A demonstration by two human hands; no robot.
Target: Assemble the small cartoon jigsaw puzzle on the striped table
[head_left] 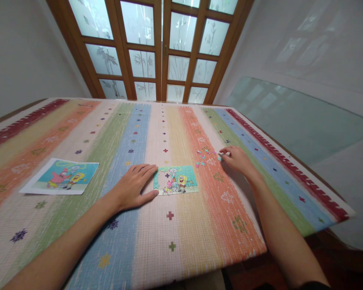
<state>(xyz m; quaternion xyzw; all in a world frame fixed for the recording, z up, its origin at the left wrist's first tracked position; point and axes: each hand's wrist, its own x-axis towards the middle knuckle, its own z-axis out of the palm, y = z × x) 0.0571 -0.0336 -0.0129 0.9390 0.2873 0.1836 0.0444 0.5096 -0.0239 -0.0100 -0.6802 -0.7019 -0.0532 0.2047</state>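
My left hand (133, 186) lies flat, steadying the puzzle (176, 180) at its 3 o'clock, while my right hand (236, 158) pinches at loose pieces (206, 155) at 1 o'clock of it.

- Loose puzzle pieces (206, 155), right of centre, are too small to tell apart;
- both forearms run off the bottom edge;
- the right hand (237, 158) hides whatever its fingertips touch.
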